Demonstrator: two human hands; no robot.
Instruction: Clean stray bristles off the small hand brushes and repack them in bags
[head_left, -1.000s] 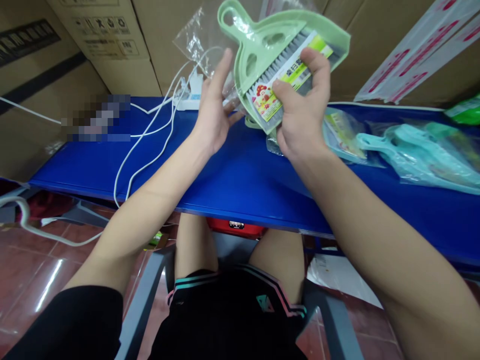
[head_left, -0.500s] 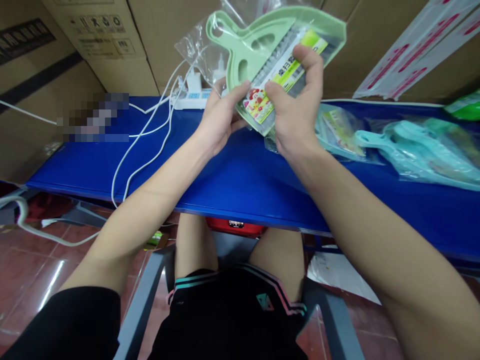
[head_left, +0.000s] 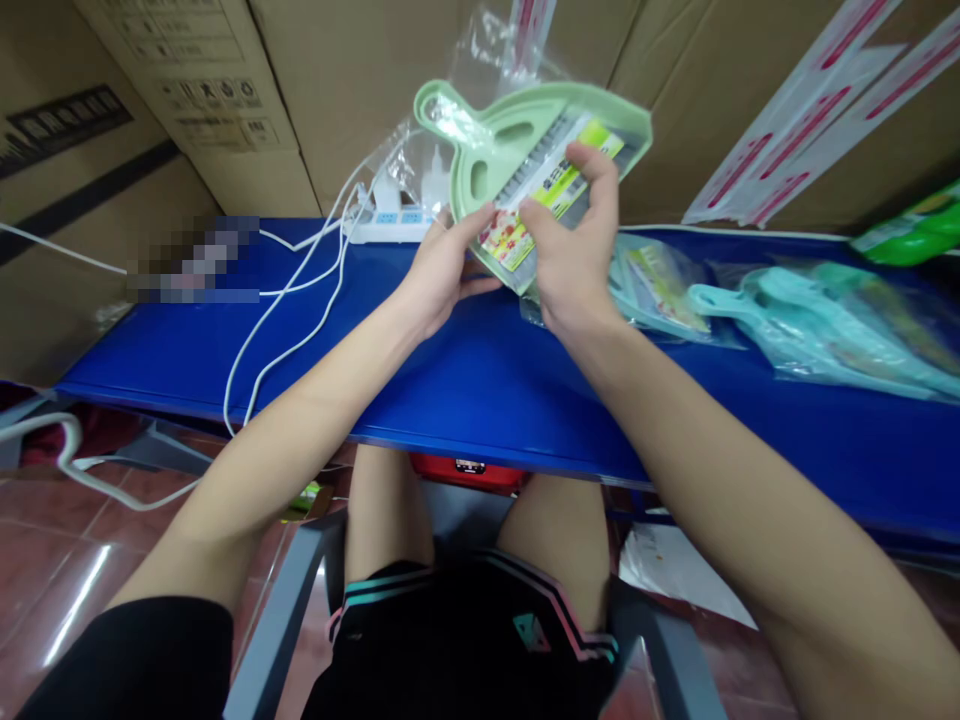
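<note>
A pale green dustpan and brush set [head_left: 517,140] with a printed label is held up above the blue table [head_left: 465,370], inside a clear plastic bag [head_left: 487,60] whose mouth stands up behind it. My right hand [head_left: 574,250] grips the set's lower edge, thumb and fingers pinched over the label. My left hand [head_left: 442,265] is closed on the bag's lower left corner beside it. Both hands sit close together over the table's middle.
Bagged teal dustpan sets [head_left: 817,310] lie on the table's right half. A white power strip [head_left: 390,222] and white cables [head_left: 292,290] are at the back left. Cardboard boxes [head_left: 300,90] wall the back. A grey chair frame [head_left: 277,620] stands below.
The dustpan set has slid down into the clear bag and come lower. My left hand went from spread fingers to a grip on the bag's lower corner.
</note>
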